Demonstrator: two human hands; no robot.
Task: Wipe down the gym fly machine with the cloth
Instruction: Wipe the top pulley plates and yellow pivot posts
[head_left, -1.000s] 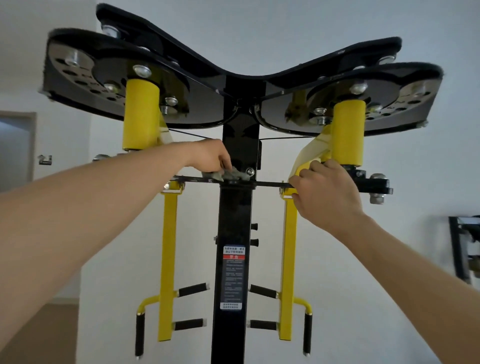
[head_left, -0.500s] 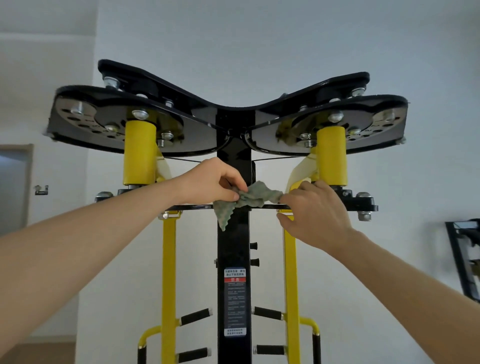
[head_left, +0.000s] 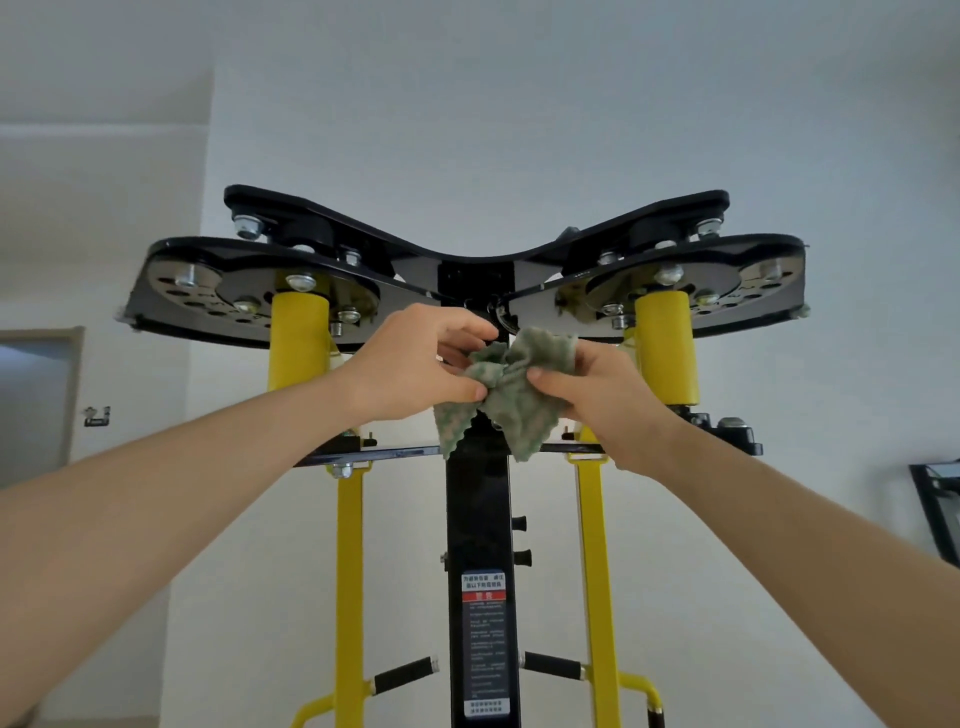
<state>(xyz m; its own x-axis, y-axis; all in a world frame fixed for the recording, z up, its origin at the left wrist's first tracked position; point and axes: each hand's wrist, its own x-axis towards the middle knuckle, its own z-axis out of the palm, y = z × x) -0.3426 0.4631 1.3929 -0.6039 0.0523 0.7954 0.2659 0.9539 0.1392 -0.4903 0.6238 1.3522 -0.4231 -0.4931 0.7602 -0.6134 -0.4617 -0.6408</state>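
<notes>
Pinching the cloth (head_left: 511, 395) from both sides: the left hand (head_left: 415, 364) has thumb and curled fingers closed on its left bunch, and the right hand (head_left: 597, 395) has thumb and fingers closed on the right bunch. The cloth is green and crumpled, held up in the air in front of the fly machine (head_left: 478, 499). It sits at the top of the black centre post (head_left: 478, 540), with its lower corners hanging about level with the thin crossbar (head_left: 395, 453). Can't tell if it touches the post. Reads as a regrip or hand-over, not a wiping stroke (judgement only).

Risks:
- A hanging corner could snag on a bolt (head_left: 340, 470) or the crossbar end if the cloth is dragged sideways with its tails loose.
- The cloth could drop if one hand lets go before the other has a full hold.
- Knuckles could knock the underside of the black top plate (head_left: 363, 228), just above the hands, on an upward reach.

Room:
- There is open air below the crossbar, between the post and the yellow arms (head_left: 349, 571).
- It is tighter higher up, where the yellow rollers (head_left: 298, 343) flank both hands and the plate overhangs.
- The grip handles (head_left: 402, 674) sit low, well apart from the hands.
</notes>
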